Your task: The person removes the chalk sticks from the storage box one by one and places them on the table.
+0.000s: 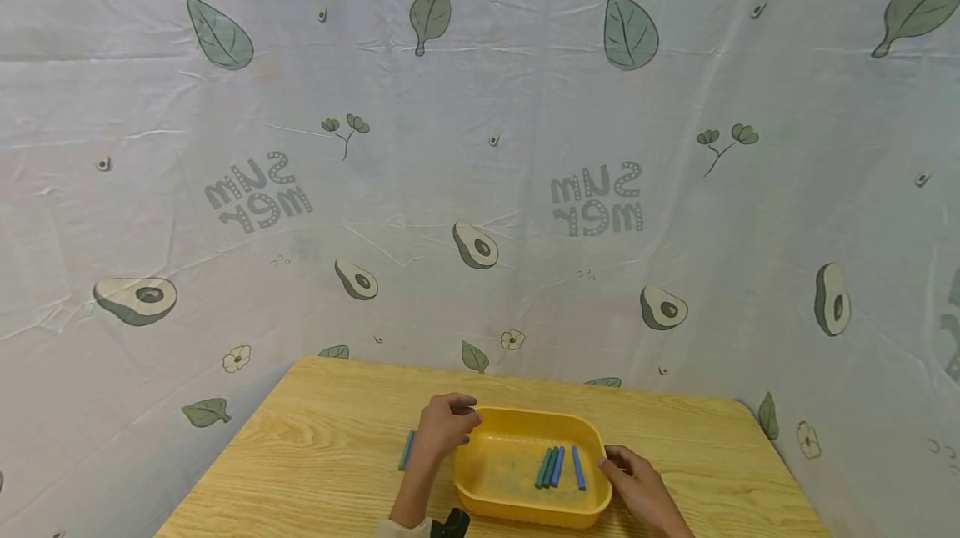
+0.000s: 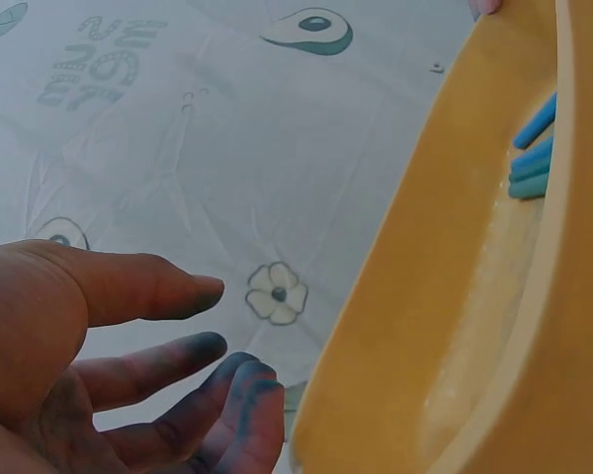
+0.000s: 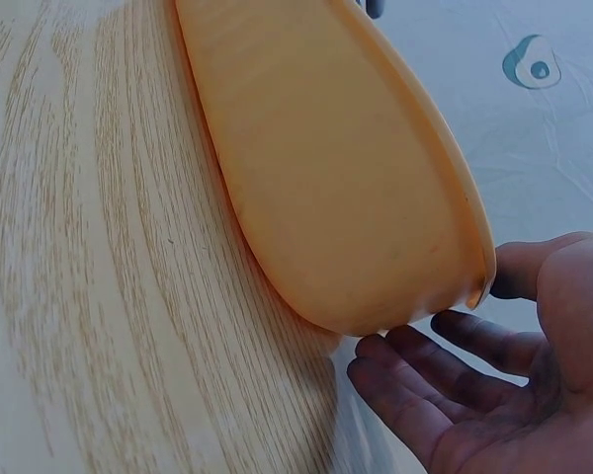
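A yellow plastic tray (image 1: 495,510) sits on the wooden table with several green and blue chalk sticks (image 1: 557,466) lying in its right half. My right hand (image 1: 636,480) grips the tray's right end, thumb at the rim and fingers against the outer wall in the right wrist view. By the left rim, my left hand (image 1: 446,425) hovers with loosely bent fingers and nothing between them. Blue-green smudges mark its fingertips (image 2: 210,345) in the left wrist view. More chalk sticks (image 1: 407,450), green and blue-violet, lie on the table left of the tray, partly behind my left forearm.
The light wooden table (image 1: 315,429) reaches to a pale curtain (image 1: 420,188) printed with avocados, leaves and flowers, which hangs behind and at both sides. A black strap (image 1: 452,523) is on my left wrist, near the tray's front left corner.
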The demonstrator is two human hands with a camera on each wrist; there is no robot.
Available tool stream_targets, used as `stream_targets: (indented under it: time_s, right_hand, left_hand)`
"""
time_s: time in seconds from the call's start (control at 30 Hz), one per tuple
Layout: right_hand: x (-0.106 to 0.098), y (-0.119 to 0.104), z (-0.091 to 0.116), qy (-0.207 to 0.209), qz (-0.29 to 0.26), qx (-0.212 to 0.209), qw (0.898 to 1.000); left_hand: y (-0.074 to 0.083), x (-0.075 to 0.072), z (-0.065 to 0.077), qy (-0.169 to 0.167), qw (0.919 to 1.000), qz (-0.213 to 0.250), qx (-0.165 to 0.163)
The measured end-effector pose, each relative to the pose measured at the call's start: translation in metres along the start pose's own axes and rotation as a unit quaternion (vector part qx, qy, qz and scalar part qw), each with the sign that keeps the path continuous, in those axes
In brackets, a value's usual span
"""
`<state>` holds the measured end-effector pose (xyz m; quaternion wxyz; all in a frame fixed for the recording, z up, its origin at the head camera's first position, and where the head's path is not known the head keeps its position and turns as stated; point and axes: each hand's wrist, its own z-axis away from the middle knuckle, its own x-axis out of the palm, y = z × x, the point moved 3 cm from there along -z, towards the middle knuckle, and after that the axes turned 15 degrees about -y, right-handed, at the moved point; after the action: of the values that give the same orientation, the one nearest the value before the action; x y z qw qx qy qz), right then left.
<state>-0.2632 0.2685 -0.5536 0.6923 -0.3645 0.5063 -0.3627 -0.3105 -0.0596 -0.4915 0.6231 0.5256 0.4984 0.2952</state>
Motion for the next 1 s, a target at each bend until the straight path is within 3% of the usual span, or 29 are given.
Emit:
stream_targets:
  time_s: [0.5, 1.0]
  right_hand:
    - [-0.001, -0.001, 0.002, -0.003, -0.014, -0.003, 1.000]
    - [0.000, -0.001, 0.001, -0.014, -0.060, -0.006, 0.998]
  left_hand:
    - [0.000, 0.031, -0.015, -0.022, 0.9990, 0.037, -0.004]
    - [-0.010, 0.061, -0.029, -0.047, 0.9981, 0.027, -0.030]
